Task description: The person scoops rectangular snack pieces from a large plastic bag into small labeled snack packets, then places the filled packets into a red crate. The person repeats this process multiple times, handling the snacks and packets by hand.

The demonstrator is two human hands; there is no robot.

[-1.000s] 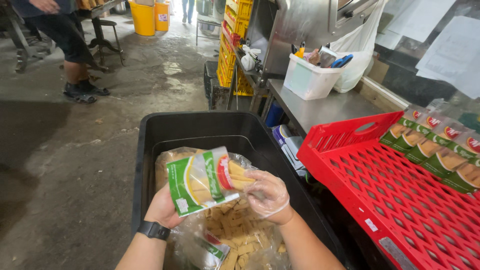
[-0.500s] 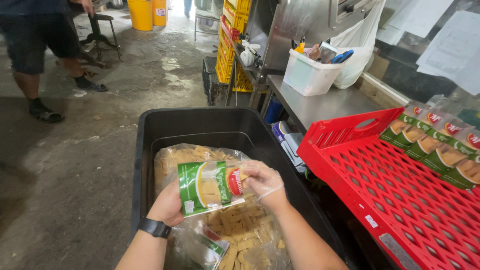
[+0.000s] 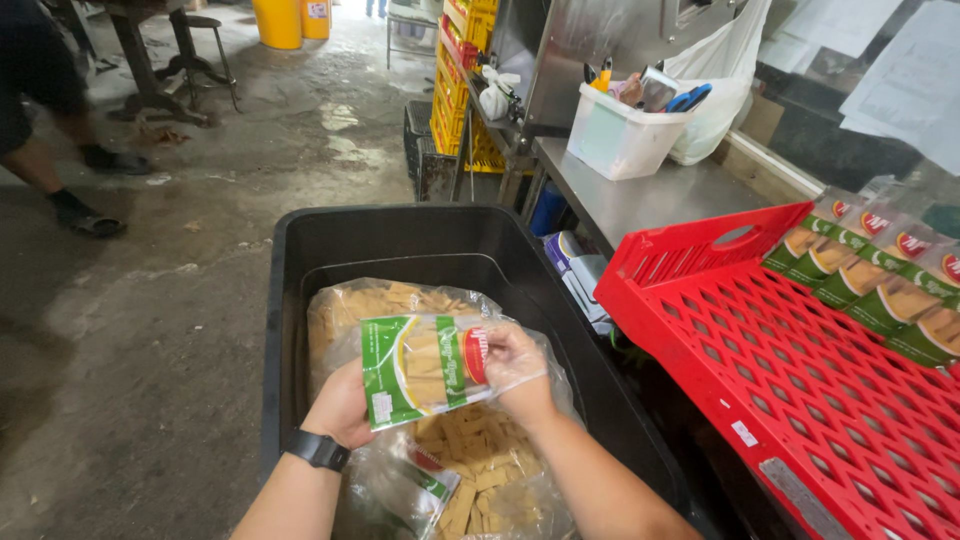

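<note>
Both hands hold a clear packet with green and red printing [image 3: 420, 368], filled with tan strips, over a black bin [image 3: 330, 245]. My left hand [image 3: 342, 405], bare with a black watch at the wrist, grips the packet's left bottom end. My right hand [image 3: 518, 370], in a thin clear glove, pinches its right end by the red mark. Below the packet a big clear bag [image 3: 370, 305] of loose tan strips fills the bin, with another printed packet [image 3: 430, 480] lying on it.
A red plastic crate [image 3: 800, 380] stands to the right, several filled packets [image 3: 880, 290] lined along its far edge. Behind it are a steel counter [image 3: 650, 205], a white tub of tools [image 3: 620, 135] and yellow crates [image 3: 465, 70]. A person's legs [image 3: 60, 170] cross the wet floor at far left.
The packet has been turned flatter and lowered a little, my right hand sliding to its right end. The person at far left has walked further left.
</note>
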